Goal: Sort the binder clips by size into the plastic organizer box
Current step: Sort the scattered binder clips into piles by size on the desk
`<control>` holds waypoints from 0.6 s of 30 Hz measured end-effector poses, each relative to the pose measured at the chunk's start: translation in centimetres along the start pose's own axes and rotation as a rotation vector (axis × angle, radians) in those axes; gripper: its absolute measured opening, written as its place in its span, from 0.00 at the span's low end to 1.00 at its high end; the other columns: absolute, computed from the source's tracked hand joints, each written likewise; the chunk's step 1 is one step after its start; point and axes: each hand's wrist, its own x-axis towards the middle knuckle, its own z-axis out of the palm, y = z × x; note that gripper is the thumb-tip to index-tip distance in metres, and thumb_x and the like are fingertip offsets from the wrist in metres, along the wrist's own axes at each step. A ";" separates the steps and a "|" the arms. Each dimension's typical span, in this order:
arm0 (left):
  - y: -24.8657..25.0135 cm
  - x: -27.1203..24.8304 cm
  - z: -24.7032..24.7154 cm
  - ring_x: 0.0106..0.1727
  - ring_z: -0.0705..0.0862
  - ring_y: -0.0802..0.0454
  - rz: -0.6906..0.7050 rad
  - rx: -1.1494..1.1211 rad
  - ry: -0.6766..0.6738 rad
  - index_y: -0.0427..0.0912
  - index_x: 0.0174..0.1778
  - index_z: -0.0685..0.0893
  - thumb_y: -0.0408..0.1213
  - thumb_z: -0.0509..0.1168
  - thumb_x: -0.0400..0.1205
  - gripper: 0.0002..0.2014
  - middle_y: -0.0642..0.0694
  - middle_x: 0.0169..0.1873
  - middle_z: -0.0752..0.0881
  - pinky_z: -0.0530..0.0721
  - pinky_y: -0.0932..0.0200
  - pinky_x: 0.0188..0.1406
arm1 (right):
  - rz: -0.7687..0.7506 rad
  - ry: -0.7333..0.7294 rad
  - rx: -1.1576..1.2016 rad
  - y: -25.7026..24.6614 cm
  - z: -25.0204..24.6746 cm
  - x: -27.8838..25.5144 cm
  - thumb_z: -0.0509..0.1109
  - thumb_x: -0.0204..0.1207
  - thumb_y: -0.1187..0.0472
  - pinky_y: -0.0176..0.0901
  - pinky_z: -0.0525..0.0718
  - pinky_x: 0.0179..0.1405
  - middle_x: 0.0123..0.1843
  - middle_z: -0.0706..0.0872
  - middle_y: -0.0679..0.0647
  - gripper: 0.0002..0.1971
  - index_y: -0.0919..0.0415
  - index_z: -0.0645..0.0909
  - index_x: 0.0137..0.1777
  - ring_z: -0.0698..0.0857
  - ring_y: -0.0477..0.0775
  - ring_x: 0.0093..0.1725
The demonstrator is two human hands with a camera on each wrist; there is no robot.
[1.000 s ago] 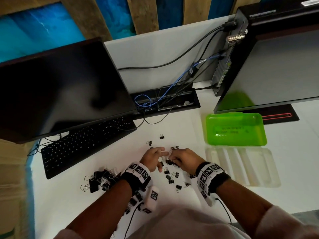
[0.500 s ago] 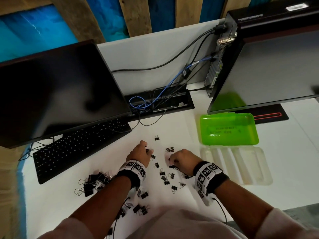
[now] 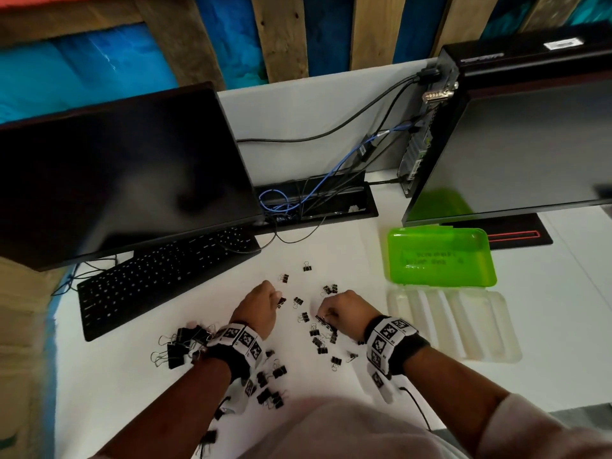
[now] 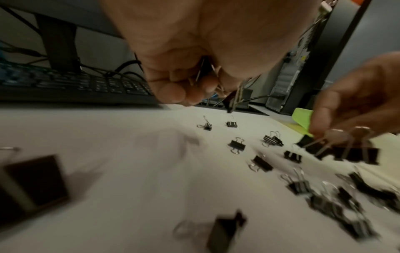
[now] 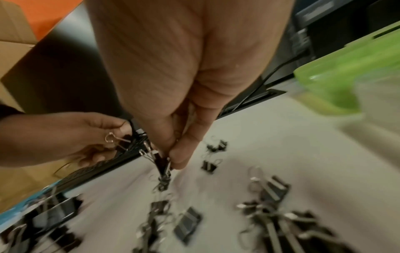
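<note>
Both hands have moved apart since a second ago, when they were close together over the clips. Now the left hand (image 3: 260,308) sits at about 9 o'clock from the right hand (image 3: 342,314), with a gap of white table (image 3: 347,260) between them.

Left hand fingers are curled round a few small black metal binder clips (image 4: 234,97), and one hangs down from the fist. Right hand fingers (image 5: 181,154) pinch a little bunch of small black clips (image 5: 162,164) by their silver wire handles, just above the table.

Around the hands lie more little black binder clips (image 3: 319,336), spread out on the table. A pile of big black binder clips (image 3: 180,346) lies at 8 o'clock from the left hand, and some middle-sized black clips (image 3: 271,385) lie under the left wrist.

At 3 o'clock from the right hand is the clear plastic organizer box (image 3: 453,326) with long slots. I see no clips in it. Its bright green plastic lid (image 3: 440,256) is open flat at 12 o'clock from the box and touches it.

Farther away, a black keyboard (image 3: 165,276) lies at 10 o'clock from the left hand, under a dark flat monitor (image 3: 116,177). A second dark monitor (image 3: 530,144) stands beyond the green lid.
</note>
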 end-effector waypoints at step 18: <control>-6.8 -10.5 3.3 0.57 0.73 0.53 0.208 -0.004 -0.105 0.46 0.54 0.76 0.42 0.47 0.84 0.14 0.49 0.56 0.74 0.75 0.53 0.63 | -0.260 -0.202 -0.047 -6.6 7.6 0.9 0.65 0.75 0.65 0.34 0.77 0.46 0.48 0.90 0.54 0.10 0.57 0.85 0.52 0.84 0.49 0.44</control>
